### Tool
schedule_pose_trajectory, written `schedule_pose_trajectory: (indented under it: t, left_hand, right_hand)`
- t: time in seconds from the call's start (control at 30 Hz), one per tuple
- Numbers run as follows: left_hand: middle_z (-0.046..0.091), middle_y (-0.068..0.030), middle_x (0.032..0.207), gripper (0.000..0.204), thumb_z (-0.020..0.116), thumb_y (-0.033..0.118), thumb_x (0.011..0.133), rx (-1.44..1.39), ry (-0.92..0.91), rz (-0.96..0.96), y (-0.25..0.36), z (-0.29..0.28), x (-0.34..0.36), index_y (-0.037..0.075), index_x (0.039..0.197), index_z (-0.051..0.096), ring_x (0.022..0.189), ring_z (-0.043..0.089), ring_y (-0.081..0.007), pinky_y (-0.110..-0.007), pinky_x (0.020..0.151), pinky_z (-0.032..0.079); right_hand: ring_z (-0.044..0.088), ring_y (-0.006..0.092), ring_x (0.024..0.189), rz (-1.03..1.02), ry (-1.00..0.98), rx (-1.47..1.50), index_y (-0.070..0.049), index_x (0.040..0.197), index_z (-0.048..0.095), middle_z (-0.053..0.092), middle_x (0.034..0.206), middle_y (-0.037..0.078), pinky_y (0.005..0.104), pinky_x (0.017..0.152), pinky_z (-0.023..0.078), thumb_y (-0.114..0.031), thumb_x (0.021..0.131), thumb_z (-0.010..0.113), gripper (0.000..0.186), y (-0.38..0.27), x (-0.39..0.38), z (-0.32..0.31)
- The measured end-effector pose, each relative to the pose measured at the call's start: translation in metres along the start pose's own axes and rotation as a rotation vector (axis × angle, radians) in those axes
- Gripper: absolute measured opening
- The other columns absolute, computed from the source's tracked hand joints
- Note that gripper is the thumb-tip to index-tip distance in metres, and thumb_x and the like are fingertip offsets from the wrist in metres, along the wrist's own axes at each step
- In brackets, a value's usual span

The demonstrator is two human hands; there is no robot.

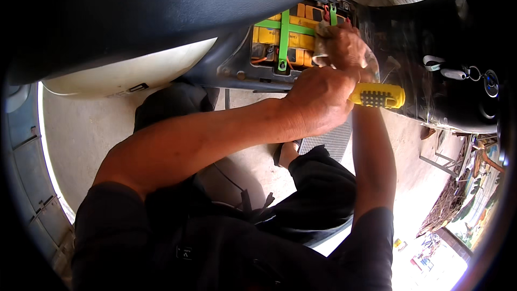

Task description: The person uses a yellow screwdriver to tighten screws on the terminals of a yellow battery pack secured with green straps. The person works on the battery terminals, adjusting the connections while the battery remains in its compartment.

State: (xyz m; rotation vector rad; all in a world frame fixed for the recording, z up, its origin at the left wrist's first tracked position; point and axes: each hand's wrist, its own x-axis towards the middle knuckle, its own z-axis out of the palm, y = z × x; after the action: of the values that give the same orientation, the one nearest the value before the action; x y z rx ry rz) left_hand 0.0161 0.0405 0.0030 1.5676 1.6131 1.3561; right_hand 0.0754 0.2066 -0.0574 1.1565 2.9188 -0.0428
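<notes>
My left hand is a closed fist around a tool whose yellow handle, with a dark grid on its grip, sticks out to the right. The working end of that tool does not show. Just beyond, my right hand is closed on a pale, crumpled cloth at the right end of an open battery compartment. Inside the compartment sit several yellow batteries, with green straps crossing over them. The fingertips of my right hand are partly hidden.
A raised dark seat and a cream body panel lie at the left. Keys hang on the dark panel at the right. Below are a grey ribbed footboard and the concrete floor.
</notes>
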Motion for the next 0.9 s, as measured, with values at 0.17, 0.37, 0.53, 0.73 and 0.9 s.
schedule_pose_trajectory:
  t: [0.17,0.37,0.53,0.73,0.9]
  left_hand:
    - [0.064,-0.0178,0.070,0.021,0.068,0.003,0.077,0.004,0.032,0.018,-0.008,0.008,0.001,0.001,0.096,0.058,0.066,0.067,-0.0351,-0.041,0.059,0.054]
    - [0.063,-0.0193,0.069,0.018,0.068,0.003,0.077,-0.003,0.034,0.023,-0.005,0.000,0.003,0.000,0.091,0.058,0.065,0.066,-0.0363,-0.043,0.058,0.053]
    - [0.062,-0.0194,0.067,0.017,0.068,0.002,0.075,0.011,-0.002,0.002,-0.010,0.007,0.001,0.000,0.089,0.058,0.065,0.066,-0.0358,-0.042,0.058,0.053]
    - [0.062,-0.0185,0.066,0.017,0.068,0.001,0.073,0.002,-0.004,0.003,-0.008,0.001,0.005,0.000,0.087,0.058,0.064,0.066,-0.0345,-0.041,0.058,0.053]
    - [0.062,-0.0183,0.068,0.018,0.068,0.001,0.074,0.030,-0.001,0.041,-0.008,-0.004,0.002,0.001,0.088,0.057,0.063,0.066,-0.0339,-0.041,0.058,0.053]
  right_hand:
    - [0.060,0.0299,0.102,-0.073,0.200,0.096,-0.021,0.101,0.070,0.064,0.104,0.004,0.0429,0.081,0.050,-0.030,0.080,0.069,0.022,-0.019,0.019,0.041]
    - [0.061,0.0303,0.101,-0.113,0.132,0.101,-0.018,0.096,0.072,0.064,0.105,0.008,0.0436,0.080,0.050,-0.024,0.081,0.067,0.017,-0.027,0.032,0.051]
    - [0.065,0.0334,0.094,-0.145,-0.076,0.073,-0.011,0.089,0.072,0.067,0.101,0.015,0.0440,0.078,0.052,-0.013,0.080,0.059,0.016,-0.025,0.045,0.035]
    - [0.066,0.0340,0.090,-0.091,0.025,0.054,-0.014,0.095,0.073,0.067,0.100,0.014,0.0436,0.078,0.052,-0.018,0.082,0.064,0.016,-0.029,0.048,0.046]
    - [0.068,0.0291,0.084,-0.058,-0.451,0.162,-0.009,0.094,0.073,0.070,0.086,0.015,0.0428,0.073,0.050,-0.029,0.086,0.062,0.024,-0.008,0.036,-0.001]
